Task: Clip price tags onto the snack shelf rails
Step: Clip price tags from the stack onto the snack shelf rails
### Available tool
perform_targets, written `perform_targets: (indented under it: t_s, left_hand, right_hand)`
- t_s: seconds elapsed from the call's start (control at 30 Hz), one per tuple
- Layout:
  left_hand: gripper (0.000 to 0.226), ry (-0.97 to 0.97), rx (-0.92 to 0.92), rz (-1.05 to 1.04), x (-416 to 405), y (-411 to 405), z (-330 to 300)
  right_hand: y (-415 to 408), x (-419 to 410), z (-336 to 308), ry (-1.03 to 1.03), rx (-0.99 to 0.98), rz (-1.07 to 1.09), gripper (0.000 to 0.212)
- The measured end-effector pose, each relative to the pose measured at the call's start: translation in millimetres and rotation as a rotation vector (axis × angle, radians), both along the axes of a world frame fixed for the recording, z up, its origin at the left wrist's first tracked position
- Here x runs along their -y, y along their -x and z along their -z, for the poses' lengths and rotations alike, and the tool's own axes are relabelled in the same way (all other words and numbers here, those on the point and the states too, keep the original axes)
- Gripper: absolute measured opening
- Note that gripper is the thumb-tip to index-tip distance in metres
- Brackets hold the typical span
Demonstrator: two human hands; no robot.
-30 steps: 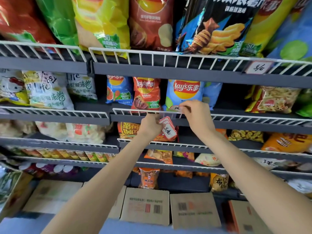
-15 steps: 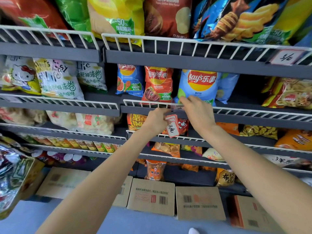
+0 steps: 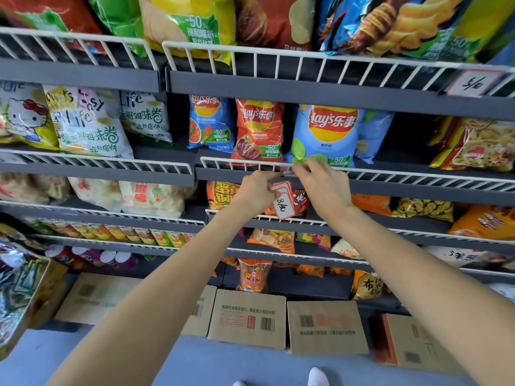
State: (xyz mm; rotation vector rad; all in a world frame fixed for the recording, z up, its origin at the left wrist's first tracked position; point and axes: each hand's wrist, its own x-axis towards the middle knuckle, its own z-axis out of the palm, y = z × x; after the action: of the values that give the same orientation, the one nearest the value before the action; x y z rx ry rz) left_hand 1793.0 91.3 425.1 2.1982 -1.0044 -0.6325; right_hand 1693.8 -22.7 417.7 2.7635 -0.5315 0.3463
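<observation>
The right hand (image 3: pixel 324 188) pinches 1 small price tag (image 3: pixel 288 173) against the white wire rail (image 3: pixel 223 161) of the second shelf, just left of its fingers (image 3: pixel 302 168), in front of the blue Lay's bag (image 3: pixel 326 135). The tag's long axis seems to run along the rail. The left hand (image 3: pixel 255 192) sits just below and left, gripping a stack of spare tags (image 3: pixel 284 200) that hangs beneath the rail. The right hand is nearer the clip point.

Right hand (image 3: pixel 323 188) has shifted from the wire rail's top to press a tag (image 3: pixel 288 173) against the rail (image 3: pixel 242 162); left hand (image 3: pixel 257 192) has closed in beside it, its tag stack (image 3: pixel 284 201) now tilted.
</observation>
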Motion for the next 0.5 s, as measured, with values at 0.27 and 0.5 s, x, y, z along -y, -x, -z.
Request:
perform_targets:
  t_s: [0.27,0.5]
  left_hand:
    - [0.046,0.050,-0.032,-0.040,4,-1,-1]
    - [0.026,0.409,-0.356,-0.403,-9,7,-9]
  right_hand:
    - [6,-7,4,0.036,0.007,0.001,0.043]
    - [19,-7,2,-0.059,-0.002,0.033,0.067]
